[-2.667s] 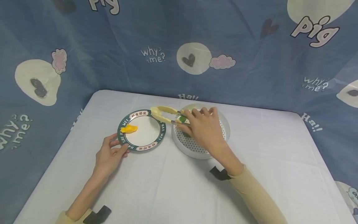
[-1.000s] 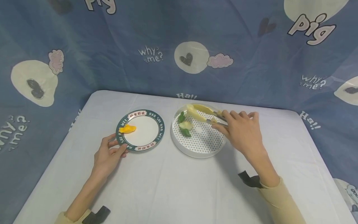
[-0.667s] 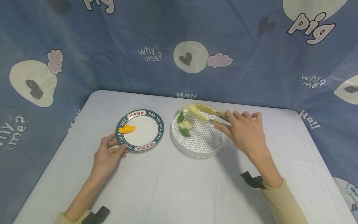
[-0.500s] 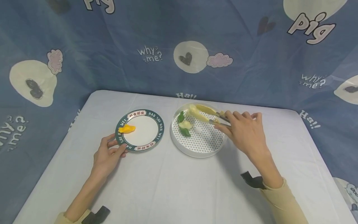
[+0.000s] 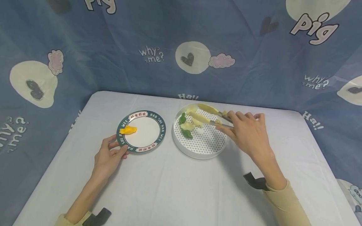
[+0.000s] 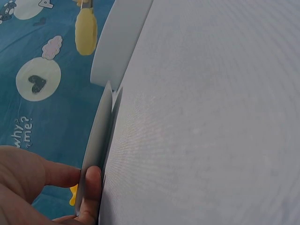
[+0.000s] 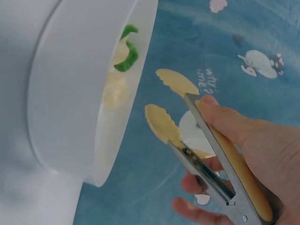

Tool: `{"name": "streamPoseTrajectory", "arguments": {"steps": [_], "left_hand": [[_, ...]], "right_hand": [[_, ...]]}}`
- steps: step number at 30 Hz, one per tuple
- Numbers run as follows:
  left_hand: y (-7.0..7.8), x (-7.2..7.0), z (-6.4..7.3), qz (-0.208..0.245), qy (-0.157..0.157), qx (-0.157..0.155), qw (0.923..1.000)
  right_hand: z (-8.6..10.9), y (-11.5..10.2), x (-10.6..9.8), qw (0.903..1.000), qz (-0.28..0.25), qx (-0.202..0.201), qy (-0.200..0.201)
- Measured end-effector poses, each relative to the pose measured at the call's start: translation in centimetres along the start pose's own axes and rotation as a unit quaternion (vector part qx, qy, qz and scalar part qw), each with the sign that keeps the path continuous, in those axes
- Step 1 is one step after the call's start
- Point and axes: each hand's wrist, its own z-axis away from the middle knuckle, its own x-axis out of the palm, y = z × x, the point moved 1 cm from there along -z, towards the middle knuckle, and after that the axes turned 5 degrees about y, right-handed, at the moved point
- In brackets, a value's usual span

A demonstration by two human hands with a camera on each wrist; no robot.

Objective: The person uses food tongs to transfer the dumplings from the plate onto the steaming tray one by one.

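Note:
My left hand [image 5: 107, 158] pinches the near left rim of a round plate [image 5: 150, 130] with a green lettered border. An orange-yellow piece [image 5: 128, 130] lies on the plate's left side. To the right stands a round white perforated tray [image 5: 206, 144] with a raised wall. Green leafy pieces [image 5: 187, 134] and pale yellow pieces [image 5: 187, 126] lie in its left part. Over the tray my right hand [image 5: 249, 135] grips metal tongs with yellow scalloped tips [image 5: 202, 118]. In the right wrist view the tips of the tongs [image 7: 220, 140] stand apart with nothing between them.
A white cloth covers the table [image 5: 175, 188]. Behind it hangs a blue patterned curtain [image 5: 135, 28]. The tray's side wall [image 7: 70, 93] rises close to the tongs in the right wrist view. Plate and tray stand side by side, a small gap between them.
From over the plate's right edge, the tongs moved right, over the tray. Since half a second ago their tips spread and let go a pale yellow piece into the tray. My left hand stayed put.

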Motion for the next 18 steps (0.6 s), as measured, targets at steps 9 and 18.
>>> {"name": "streamPoseTrajectory", "arguments": {"steps": [9, 18], "left_hand": [[-0.1, 0.1, -0.1, 0.001, -0.002, 0.0, 1.0], [0.0, 0.0, -0.1, 0.0, -0.004, -0.007, 1.0]], "right_hand": [[-1.2, -1.6, -0.2, 1.0, -0.007, -0.005, -0.001], [-2.5, -4.3, 0.5, 0.9984, -0.015, -0.054, 0.01]]}}
